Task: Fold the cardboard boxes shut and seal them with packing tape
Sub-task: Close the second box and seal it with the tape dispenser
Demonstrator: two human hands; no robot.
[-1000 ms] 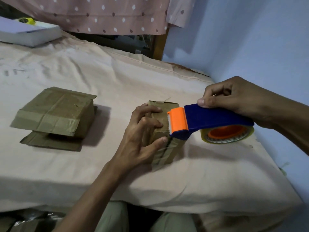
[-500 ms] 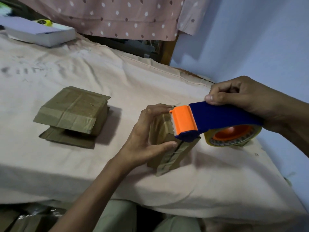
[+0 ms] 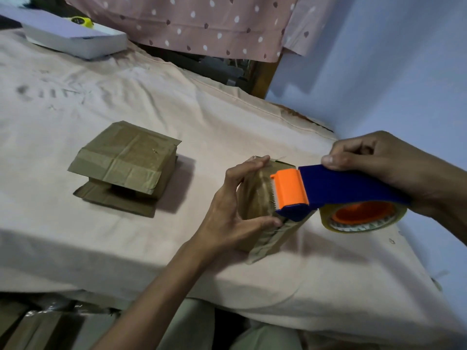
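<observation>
Setting, as I see it: a home room, likely a bedroom. Evidence: bed under a wrinkled peach sheet; pink spotted curtain along its far edge; pale blue wall at its right edge; white box at the far left corner.

Cloth-covered table, two cardboard boxes, white box at back

Pale blue wall beside a table under peach cloth.
</observation>
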